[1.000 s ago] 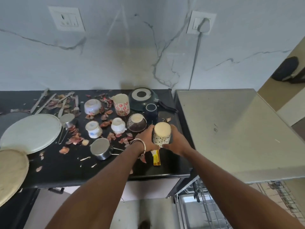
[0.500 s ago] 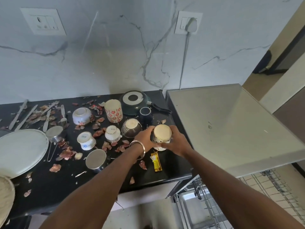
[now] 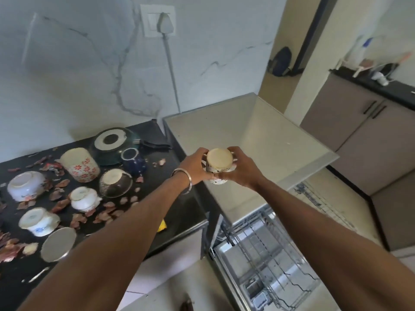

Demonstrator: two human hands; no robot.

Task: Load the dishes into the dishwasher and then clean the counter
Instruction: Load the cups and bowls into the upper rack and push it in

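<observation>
Ceramic mug (image 3: pixel 219 166), inverted with axis vertical, is being gripped between left hand (image 3: pixel 195 168) and right hand (image 3: pixel 242 170), fingers curled, dishwasher rack (image 3: pixel 265 250) lying below-right.

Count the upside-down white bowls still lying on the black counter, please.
3: large bowl far left, small handled bowl mid-counter, blue-flowered bowl nearer. Others may lie beyond the left edge.

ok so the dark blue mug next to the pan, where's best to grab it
The dark blue mug stands upside down on the black counter, base up. Judging by that pose, take it round its side wall from above with fingers and thumb. Come from the front right, since the green pan and the floral cup crowd its back and left.
</observation>
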